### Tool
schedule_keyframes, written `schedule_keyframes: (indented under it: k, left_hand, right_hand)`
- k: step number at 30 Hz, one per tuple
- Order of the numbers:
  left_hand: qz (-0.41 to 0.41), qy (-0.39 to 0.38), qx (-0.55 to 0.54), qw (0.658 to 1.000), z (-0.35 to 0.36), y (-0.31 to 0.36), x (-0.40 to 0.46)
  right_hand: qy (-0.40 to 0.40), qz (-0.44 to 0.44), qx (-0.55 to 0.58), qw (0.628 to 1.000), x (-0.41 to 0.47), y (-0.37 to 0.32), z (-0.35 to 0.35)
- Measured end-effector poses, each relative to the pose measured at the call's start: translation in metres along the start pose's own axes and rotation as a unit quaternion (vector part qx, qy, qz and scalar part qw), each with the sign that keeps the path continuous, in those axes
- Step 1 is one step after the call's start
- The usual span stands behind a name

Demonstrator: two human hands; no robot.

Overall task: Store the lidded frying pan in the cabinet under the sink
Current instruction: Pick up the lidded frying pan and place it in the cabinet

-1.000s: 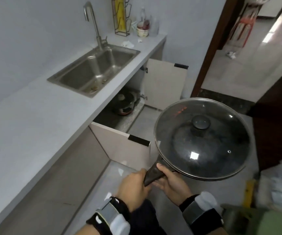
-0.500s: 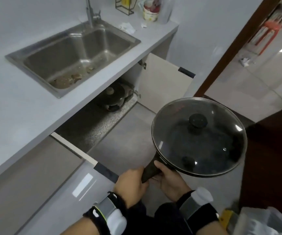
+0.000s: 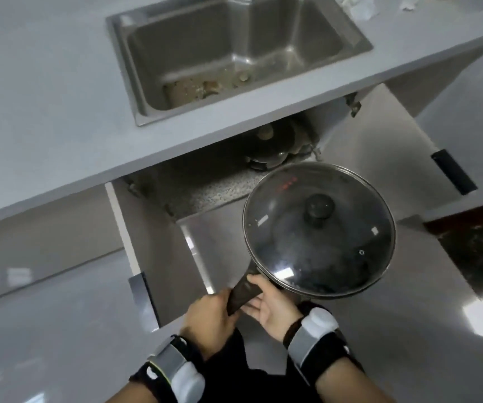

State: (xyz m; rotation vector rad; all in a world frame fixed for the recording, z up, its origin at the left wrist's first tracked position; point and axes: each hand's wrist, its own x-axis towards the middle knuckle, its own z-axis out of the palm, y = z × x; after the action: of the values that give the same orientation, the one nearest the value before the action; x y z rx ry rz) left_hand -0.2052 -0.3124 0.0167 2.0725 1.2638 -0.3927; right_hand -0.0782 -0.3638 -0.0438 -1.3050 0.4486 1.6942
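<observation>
Head view: I hold the pan (image 3: pixel 318 231) level in the air before the open cabinet (image 3: pixel 205 184) under the sink (image 3: pixel 234 48). Left hand (image 3: pixel 209 315) wraps the handle end; right hand (image 3: pixel 272 306) cups it, fingers (image 3: pixel 259 282) curled nearer the bowl. Handle points back at me, bowl toward the cabinet's right side, by a stored pot (image 3: pixel 272 146).

Home kitchen: steel sink (image 3: pixel 234 50) set in grey counter (image 3: pixel 45 112) at 12 o'clock; open cabinet (image 3: pixel 205 187) beneath holding cookware (image 3: pixel 272 146).
</observation>
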Motion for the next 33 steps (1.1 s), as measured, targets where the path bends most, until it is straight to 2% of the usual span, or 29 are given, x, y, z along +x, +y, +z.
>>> schedule_keyframes:
  k: [5, 10, 13, 15, 18, 21, 25, 29, 33]
  left_hand:
    - [-0.102, 0.044, -0.08, 0.991, 0.033, 0.032, 0.02]
    - [-0.212, 0.072, -0.184, 0.957, 0.076, 0.042, 0.05]
    - [-0.25, 0.088, -0.22, 0.939, 0.106, 0.023, 0.079]
    - [-0.264, 0.091, -0.207, 0.938, 0.117, 0.011, 0.089]
    - [-0.309, 0.104, -0.223, 0.919, 0.158, -0.019, 0.133]
    - [-0.361, 0.067, -0.207, 0.907, 0.191, -0.05, 0.174]
    - [-0.353, 0.093, -0.285, 0.886, 0.232, -0.098, 0.216]
    - [-0.37, 0.106, -0.258, 0.886, 0.273, -0.129, 0.265]
    - [-0.35, 0.225, -0.204, 0.886, 0.289, -0.148, 0.302]
  right_hand:
    - [-0.026, 0.041, -0.099, 0.994, 0.029, -0.037, -0.024]
    - [-0.038, 0.055, -0.2, 0.978, 0.078, -0.05, -0.042]
    - [-0.054, 0.053, -0.24, 0.968, 0.127, -0.04, -0.046]
    - [-0.057, 0.057, -0.261, 0.962, 0.143, -0.036, -0.045]
    - [-0.084, 0.048, -0.294, 0.951, 0.213, -0.017, -0.056]
    - [-0.084, 0.054, -0.321, 0.942, 0.269, -0.004, -0.066]
    - [-0.101, 0.068, -0.344, 0.931, 0.34, 0.011, -0.071]
    - [-0.124, 0.024, -0.336, 0.933, 0.406, 0.021, -0.078]
    - [-0.175, 0.001, -0.34, 0.924, 0.457, 0.016, -0.07]
